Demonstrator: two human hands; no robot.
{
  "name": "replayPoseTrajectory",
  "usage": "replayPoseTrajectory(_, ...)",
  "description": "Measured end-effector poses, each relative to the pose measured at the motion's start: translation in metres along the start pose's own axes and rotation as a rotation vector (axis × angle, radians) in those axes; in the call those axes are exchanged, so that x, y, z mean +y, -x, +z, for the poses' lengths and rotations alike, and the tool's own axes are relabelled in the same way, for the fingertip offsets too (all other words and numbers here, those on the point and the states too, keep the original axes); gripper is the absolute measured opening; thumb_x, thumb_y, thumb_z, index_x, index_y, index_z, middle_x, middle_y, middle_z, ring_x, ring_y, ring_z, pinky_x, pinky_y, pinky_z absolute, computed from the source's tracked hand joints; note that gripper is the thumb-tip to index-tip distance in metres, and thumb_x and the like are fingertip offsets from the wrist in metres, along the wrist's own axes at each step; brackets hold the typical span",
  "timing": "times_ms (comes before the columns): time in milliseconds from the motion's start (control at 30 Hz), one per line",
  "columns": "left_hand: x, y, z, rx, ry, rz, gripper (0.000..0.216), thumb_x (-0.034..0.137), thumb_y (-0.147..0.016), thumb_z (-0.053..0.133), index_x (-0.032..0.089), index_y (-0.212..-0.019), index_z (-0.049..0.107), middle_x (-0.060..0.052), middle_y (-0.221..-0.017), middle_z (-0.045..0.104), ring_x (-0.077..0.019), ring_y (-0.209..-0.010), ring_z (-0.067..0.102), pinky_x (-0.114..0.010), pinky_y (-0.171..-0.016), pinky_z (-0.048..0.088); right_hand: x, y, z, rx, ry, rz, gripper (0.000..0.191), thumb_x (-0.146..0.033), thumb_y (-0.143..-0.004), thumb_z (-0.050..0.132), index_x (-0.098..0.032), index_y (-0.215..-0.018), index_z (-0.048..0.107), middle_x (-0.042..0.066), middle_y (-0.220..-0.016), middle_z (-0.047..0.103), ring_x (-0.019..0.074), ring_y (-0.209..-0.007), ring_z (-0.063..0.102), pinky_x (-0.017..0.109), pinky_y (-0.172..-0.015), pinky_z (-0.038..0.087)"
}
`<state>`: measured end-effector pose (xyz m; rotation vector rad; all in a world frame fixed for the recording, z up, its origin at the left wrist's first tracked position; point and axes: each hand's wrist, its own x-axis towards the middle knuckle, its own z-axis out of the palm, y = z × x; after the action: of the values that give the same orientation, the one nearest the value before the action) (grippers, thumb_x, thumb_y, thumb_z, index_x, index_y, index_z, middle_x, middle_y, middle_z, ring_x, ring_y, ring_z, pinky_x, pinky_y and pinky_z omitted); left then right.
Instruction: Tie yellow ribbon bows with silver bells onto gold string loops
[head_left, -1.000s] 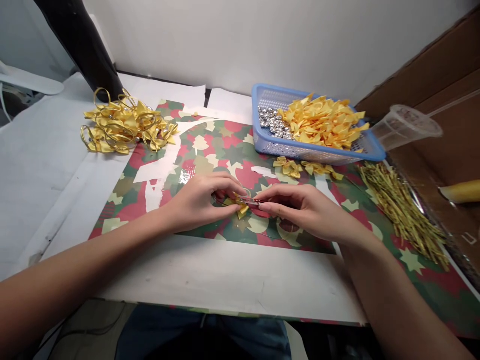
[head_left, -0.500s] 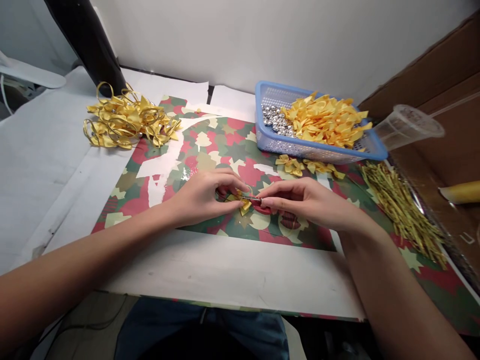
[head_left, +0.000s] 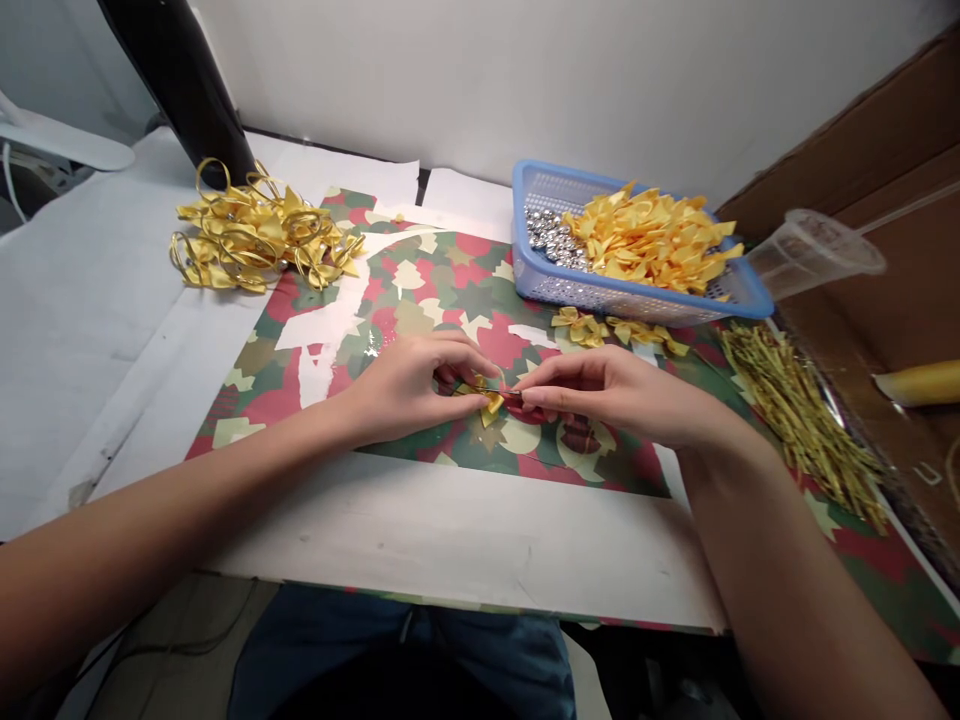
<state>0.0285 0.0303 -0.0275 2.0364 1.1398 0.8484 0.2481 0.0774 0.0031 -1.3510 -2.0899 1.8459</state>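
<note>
My left hand (head_left: 427, 390) pinches a small yellow ribbon bow (head_left: 491, 408) between thumb and fingertips, just above the patterned sheet. A thin yellow loop stands up from the bow by the fingertips. Opposite it, my right hand (head_left: 607, 390) is closed on a slim metal tool (head_left: 508, 392), its tip pointing left against the bow. Something red shows under the right fingers; whether it is the tool's handle or part of the sheet's print, I cannot tell. My fingers cover much of the bow and most of the tool.
A blue basket (head_left: 637, 310) holds yellow bows (head_left: 652, 240) and silver bells (head_left: 555, 238). Loose bows (head_left: 581, 327) lie before it. Gold twist ties (head_left: 802, 420) lie at right, near a clear plastic cup (head_left: 817, 250). Looped ribbon bows (head_left: 262, 235) are piled at left by a black post (head_left: 180, 90).
The metal tool has shifted slightly at the bow, and its tip looks thinner from here. Both hands stay in nearly the same place. The view has moved a little.
</note>
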Motion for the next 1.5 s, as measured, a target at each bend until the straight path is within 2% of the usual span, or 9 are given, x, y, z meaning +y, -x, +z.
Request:
replayPoseTrajectory(467,0.0001,-0.0005,0.0001,0.009,-0.004,0.007,0.016,0.018,-0.076,0.067,0.015,-0.092,0.069,-0.006,-0.089,0.070,-0.0128,-0.069,0.059,-0.023,-0.056,0.045,-0.0013,0.0001,-0.0004,0.020,0.054,-0.033,0.035,-0.051,-0.075,0.064,-0.017,-0.086,0.069,0.004,-0.079,0.067,0.0106,-0.055,0.054,0.023,-0.046,0.041)
replayPoseTrajectory(867,-0.0007,-0.0005,0.0003,0.004,0.013,0.011,0.016,0.018,-0.076,0.067,0.014,-0.092,0.069,-0.006,-0.089,0.069,-0.0125,-0.071,0.058,-0.023,-0.059,0.045,-0.0011,-0.0010,0.0014,0.010,0.010,-0.034,0.033,-0.047,-0.076,0.065,-0.015,-0.084,0.069,0.002,-0.074,0.064,0.0065,-0.049,0.049,0.021,-0.044,0.040)
replayPoseTrajectory(1100,-0.0004,-0.0004,0.0002,-0.001,0.018,0.007,0.017,0.017,-0.076,0.067,0.014,-0.093,0.069,-0.006,-0.090,0.069,-0.0126,-0.071,0.059,-0.023,-0.059,0.045,-0.0005,-0.0004,0.0038,0.028,-0.049,0.019,0.035,-0.050,-0.072,0.067,-0.016,-0.082,0.068,0.002,-0.071,0.062,0.0064,-0.045,0.047,0.019,-0.036,0.037)
replayPoseTrajectory(1400,-0.0004,-0.0005,0.0001,-0.004,0.023,0.012,0.017,0.017,-0.076,0.067,0.012,-0.093,0.068,-0.007,-0.091,0.069,-0.0133,-0.073,0.059,-0.024,-0.060,0.046,0.0006,-0.0017,0.0056,0.055,-0.031,-0.005,0.035,-0.050,-0.072,0.067,-0.016,-0.081,0.069,0.002,-0.070,0.064,0.0060,-0.043,0.048,0.019,-0.036,0.039)
replayPoseTrajectory(1500,-0.0008,0.0003,-0.0002,-0.002,0.012,0.014,0.018,0.018,-0.077,0.067,0.014,-0.094,0.068,-0.007,-0.092,0.069,-0.0138,-0.074,0.060,-0.024,-0.061,0.047,0.0004,0.0033,0.0005,0.057,-0.006,-0.022,0.036,-0.050,-0.073,0.068,-0.016,-0.086,0.070,0.002,-0.072,0.066,0.0073,-0.044,0.051,0.020,-0.038,0.040)
